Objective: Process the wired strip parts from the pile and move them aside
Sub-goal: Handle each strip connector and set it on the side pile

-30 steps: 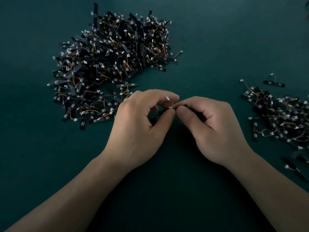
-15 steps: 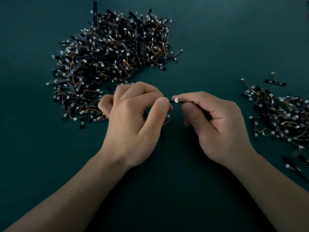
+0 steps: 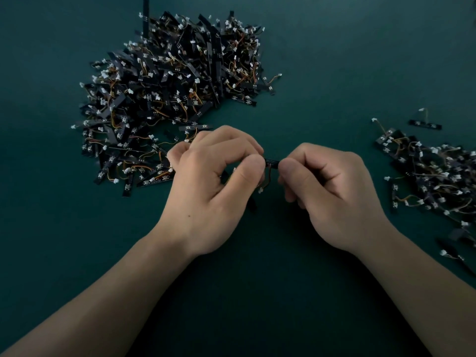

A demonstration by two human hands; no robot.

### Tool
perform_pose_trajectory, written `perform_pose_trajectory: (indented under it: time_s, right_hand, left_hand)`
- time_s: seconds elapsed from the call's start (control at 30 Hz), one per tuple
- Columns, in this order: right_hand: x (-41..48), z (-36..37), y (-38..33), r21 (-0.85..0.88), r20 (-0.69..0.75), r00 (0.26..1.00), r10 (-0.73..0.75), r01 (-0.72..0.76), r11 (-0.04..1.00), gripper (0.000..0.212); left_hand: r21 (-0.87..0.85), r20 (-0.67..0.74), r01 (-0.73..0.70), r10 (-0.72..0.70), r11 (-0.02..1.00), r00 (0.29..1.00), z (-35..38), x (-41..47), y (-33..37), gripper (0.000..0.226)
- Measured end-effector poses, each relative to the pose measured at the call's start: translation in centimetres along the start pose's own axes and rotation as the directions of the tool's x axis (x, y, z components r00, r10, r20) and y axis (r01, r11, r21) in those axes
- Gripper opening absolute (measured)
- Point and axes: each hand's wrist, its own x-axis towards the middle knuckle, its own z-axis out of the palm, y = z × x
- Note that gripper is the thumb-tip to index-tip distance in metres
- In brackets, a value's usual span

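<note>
So both hands are busy on one piece right now. The left hand (image 3: 213, 186) has its thumb and curled fingers pinching one end of a short, flat black strip part (image 3: 272, 161). The right hand (image 3: 334, 191) pinches the other end the same way. That puts the strip part level between the two thumbs, up off the dark teal table (image 3: 322, 60), roughly mid-view. A thin orange wire (image 3: 269, 176) loops down from it with a small white plastic plug (image 3: 261, 189) dangling at the end, touching nothing as far as I can see.

Holding it by both ends makes sense to me: the middle stays free and the wire hangs clear instead of snagging under a finger (those tails look like they'd tangle on anything). I can't tell what exactly is being done to it, since the fingertips hide the contact.

The big tangled pile (image 3: 170, 94) of black strips with white plugs sits far left, just behind the left hand's knuckles, handy for grabbing a fresh one. The smaller, looser heap (image 3: 435, 176) of the same parts lies well apart at the right edge, nearer the right hand. I'd guess that's the done side. My read is that this one's mid-processing, with plenty left to go.
</note>
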Motion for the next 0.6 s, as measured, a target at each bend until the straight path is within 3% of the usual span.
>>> perform_pose_trajectory:
  time_s: [0.2, 0.6]
  right_hand:
    - [-0.04, 0.09, -0.05, -0.037, -0.025, 1.0, -0.013, 0.012, 0.999, 0.038]
    - [-0.06, 0.02, -0.09, -0.013, -0.021, 0.999, -0.03, 0.03, 0.999, 0.038]
  left_hand:
    - [0.136, -0.032, 0.016, -0.012, 0.991, 0.999, 0.42, -0.21, 0.25, 0.033]
    - [0.151, -0.014, -0.022, 0.024, 0.988, 1.0, 0.38, -0.3, 0.36, 0.035]
